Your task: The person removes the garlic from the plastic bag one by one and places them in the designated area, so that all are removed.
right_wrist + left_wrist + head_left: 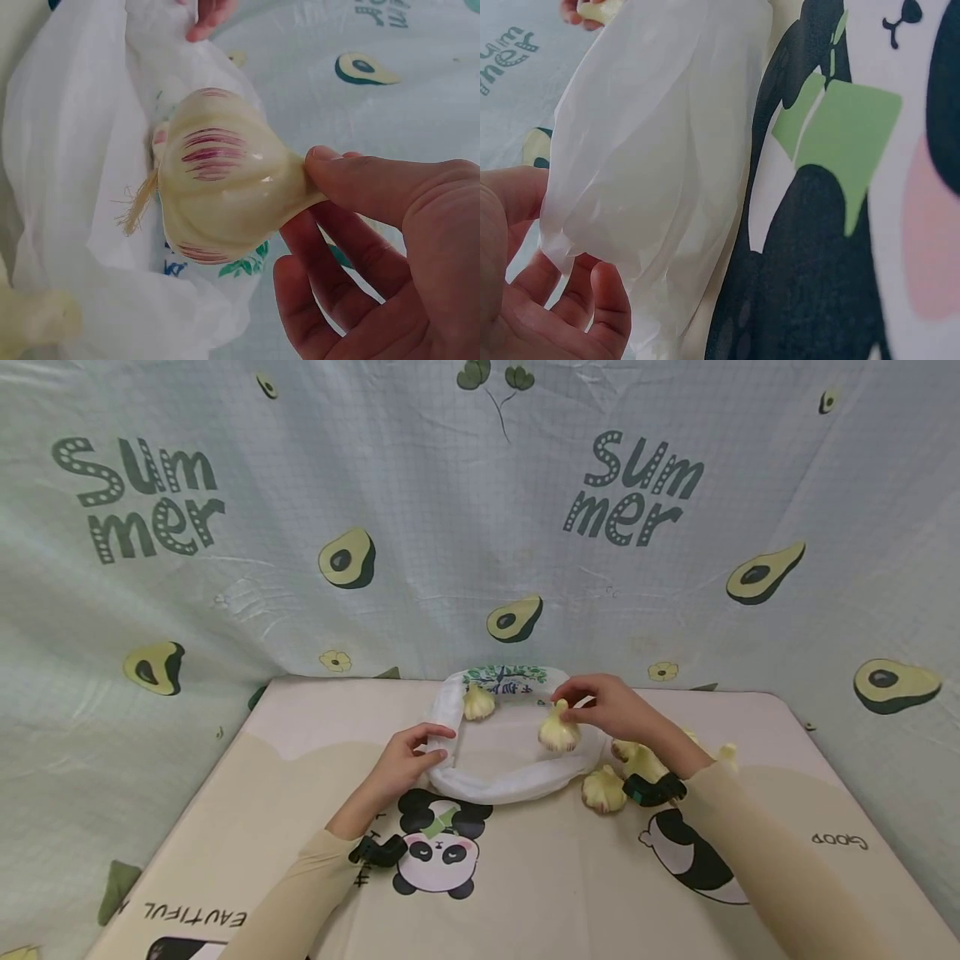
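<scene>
A white plastic bag point(517, 787) with a green tree print lies on the table, its mouth spread wide with a rolled rim. My left hand point(408, 756) holds the bag's left rim; in the left wrist view the thin plastic point(652, 150) passes between the fingers. Over the bag's opening, my right hand point(607, 706) pinches a garlic bulb point(558, 732) by its neck. Purple streaks and a tuft of roots show on this bulb point(225, 180) in the right wrist view. Another garlic bulb point(478, 702) sits inside the bag at its back left.
Several more garlic bulbs point(603, 790) lie right of the bag, partly hidden under my right forearm. The table point(555, 877) has a cream cover with panda prints. Behind it hangs a curtain point(435, 510) printed with avocados.
</scene>
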The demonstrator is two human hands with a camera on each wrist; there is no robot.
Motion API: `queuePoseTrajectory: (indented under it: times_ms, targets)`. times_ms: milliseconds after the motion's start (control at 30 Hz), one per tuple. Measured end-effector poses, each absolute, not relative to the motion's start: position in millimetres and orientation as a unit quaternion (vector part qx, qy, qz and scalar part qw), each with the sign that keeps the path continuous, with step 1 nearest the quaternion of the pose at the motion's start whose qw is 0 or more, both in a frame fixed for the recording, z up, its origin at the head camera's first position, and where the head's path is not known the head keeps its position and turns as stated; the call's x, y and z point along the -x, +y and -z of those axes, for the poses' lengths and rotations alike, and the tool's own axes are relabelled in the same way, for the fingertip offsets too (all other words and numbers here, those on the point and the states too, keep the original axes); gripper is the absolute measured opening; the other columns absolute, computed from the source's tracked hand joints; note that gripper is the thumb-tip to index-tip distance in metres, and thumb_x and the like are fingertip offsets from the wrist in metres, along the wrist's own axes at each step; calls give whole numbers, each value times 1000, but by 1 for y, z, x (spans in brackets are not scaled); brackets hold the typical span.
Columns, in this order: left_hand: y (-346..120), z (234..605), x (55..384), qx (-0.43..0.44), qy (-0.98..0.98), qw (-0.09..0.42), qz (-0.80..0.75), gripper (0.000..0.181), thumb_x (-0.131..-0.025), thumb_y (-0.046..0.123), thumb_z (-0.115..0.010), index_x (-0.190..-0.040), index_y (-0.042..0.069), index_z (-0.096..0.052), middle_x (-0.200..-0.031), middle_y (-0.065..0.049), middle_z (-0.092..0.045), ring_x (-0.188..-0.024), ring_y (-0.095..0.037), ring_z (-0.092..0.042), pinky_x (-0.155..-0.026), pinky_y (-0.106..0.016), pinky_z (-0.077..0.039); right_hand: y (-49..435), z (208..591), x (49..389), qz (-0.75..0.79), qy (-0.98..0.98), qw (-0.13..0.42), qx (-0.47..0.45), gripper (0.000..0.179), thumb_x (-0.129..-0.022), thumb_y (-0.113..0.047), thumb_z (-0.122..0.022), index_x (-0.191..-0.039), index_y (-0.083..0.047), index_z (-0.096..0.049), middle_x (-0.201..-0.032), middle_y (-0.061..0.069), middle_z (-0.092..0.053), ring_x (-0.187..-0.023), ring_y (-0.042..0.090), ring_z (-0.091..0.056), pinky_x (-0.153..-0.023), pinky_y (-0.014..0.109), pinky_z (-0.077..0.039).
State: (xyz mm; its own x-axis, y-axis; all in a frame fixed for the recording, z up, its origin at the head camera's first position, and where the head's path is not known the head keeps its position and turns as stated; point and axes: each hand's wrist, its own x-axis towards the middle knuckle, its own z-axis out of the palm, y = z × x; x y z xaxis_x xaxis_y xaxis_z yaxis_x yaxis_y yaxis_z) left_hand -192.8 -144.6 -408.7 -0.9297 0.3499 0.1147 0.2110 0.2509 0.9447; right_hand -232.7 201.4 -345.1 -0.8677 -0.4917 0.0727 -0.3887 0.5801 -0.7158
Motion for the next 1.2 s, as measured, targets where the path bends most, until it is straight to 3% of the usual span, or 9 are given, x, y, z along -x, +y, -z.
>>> queuePoseTrajectory:
  times_ms: [433, 867, 1200]
  targets:
    - [-145, 411, 195, -177, 778, 55, -601, 28, -92, -7, -61, -120, -9, -61, -126, -24, -58, -109, -35, -45, -82, -32, -41, 239, 334, 199, 393, 890, 15, 229, 20, -94, -15, -71, -113, -10, -70, -108, 3, -68, -99, 20, -62, -82, 28, -53]
    - [-145, 411, 193, -171, 776, 63, -603, 28, -93, -5, -61, -121, -8, -61, -127, -23, -58, -113, -40, -44, -86, -36, -40, 268, 338, 164, 366, 899, -31, 236, 19, -92, -11, -72, -110, -10, -70, -105, 1, -68, -91, 17, -65, -74, 29, -54]
    - [-145, 411, 193, -169, 778, 61, -602, 28, -93, -6, -61, -121, -9, -61, -127, -23, -59, -114, -37, -47, -86, -36, -41, 284, 349, 140, 346, 911, -33, 221, 20, -91, -10, -73, -110, -8, -70, -104, -2, -67, -90, 12, -63, -78, 25, -53]
